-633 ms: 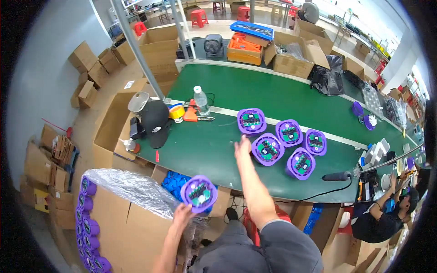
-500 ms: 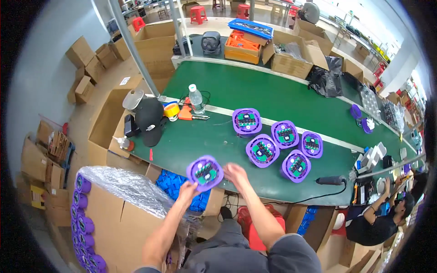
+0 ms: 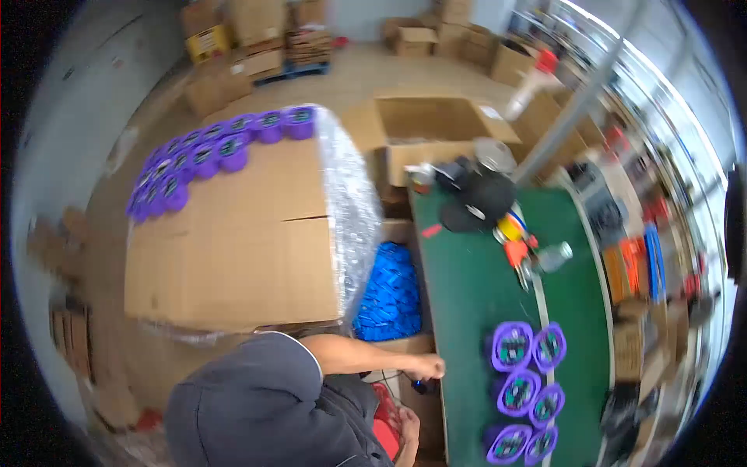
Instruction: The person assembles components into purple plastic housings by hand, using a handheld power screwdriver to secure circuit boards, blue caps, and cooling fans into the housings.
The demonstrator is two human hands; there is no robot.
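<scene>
Findings, left to right.

1. At ten o'clock in the view, a curved row of purple round plastic discs (image 3: pixel 210 152) lies along the far edge of a large brown cardboard carton (image 3: pixel 233 241). Clear bubble wrap (image 3: pixel 346 194) hangs over the carton's right side. Half a second ago this carton sat at the lower left. The head has since swung to the left, and the carton now fills the middle of the view.

2. At the carton's four o'clock stands an open box of bright blue parts (image 3: pixel 389 296).

3. The left hand (image 3: pixel 429 366) reaches from the grey sleeve to the near edge of the green table (image 3: pixel 467 311). Its fingers are curled. It no longer carries the disc it held up half a second ago, and we cannot tell whether it grips anything else. The right hand (image 3: pixel 406 426) lies low against the body at six o'clock. How far open it is cannot be made out.

4. At four o'clock, a cluster of purple discs with dark printed centres (image 3: pixel 519 391) lies on the table. We count six where there were five, so we judge that the carried disc has been set down among them.

5. At the cluster's twelve o'clock are a black cap (image 3: pixel 482 198), an orange-handled tool (image 3: pixel 515 251) and a clear bottle (image 3: pixel 554 255).
</scene>
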